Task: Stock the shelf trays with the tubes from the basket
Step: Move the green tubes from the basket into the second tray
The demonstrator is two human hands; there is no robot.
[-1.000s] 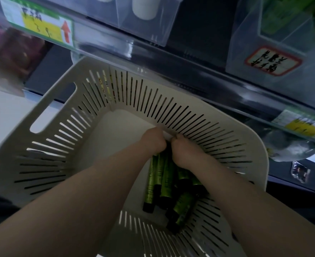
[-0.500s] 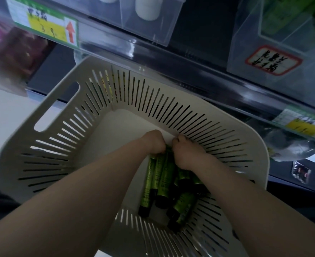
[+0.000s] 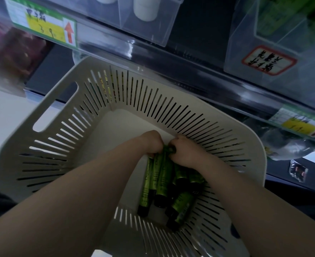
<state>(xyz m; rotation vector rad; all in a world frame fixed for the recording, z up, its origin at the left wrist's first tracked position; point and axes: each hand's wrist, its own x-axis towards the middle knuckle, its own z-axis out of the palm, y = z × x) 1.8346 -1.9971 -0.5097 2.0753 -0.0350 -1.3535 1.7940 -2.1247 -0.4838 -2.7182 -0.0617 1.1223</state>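
Basket: cream slotted plastic basket (image 3: 114,132) with a cut-out handle on its left wall; its far rim sits just below the shelf's front rail.
Stock: green plastic tubes with dark caps (image 3: 163,179) – a loose heap on the basket floor, in the near-right corner. The caps point toward the wearer and the flat crimped ends toward the far wall. Pale lettering runs along the tubes.
Left hand: left hand (image 3: 151,140), knuckles up, fingers curled down over the crimped ends of the leftmost tubes. The fingertips are hidden under the hand and the tube bodies come out from beneath them.
Right hand: right hand (image 3: 185,152), fingers curled inward. A dark-nailed fingertip is closed on the crimped end of a tube – the same bunch of ends that the left hand holds.
Hands, relation: nearly touching, with only the tube ends between them.
Shelf trays: clear plastic tray (image 3: 153,30) above, holding a white cylindrical container (image 3: 144,10). A second clear tray (image 3: 245,43) to the right bears a red-bordered handwritten label (image 3: 269,61).
Rail tags: yellow-and-green price tag with red arrow (image 3: 45,25) at upper left, and a similar tag (image 3: 301,123) at right.
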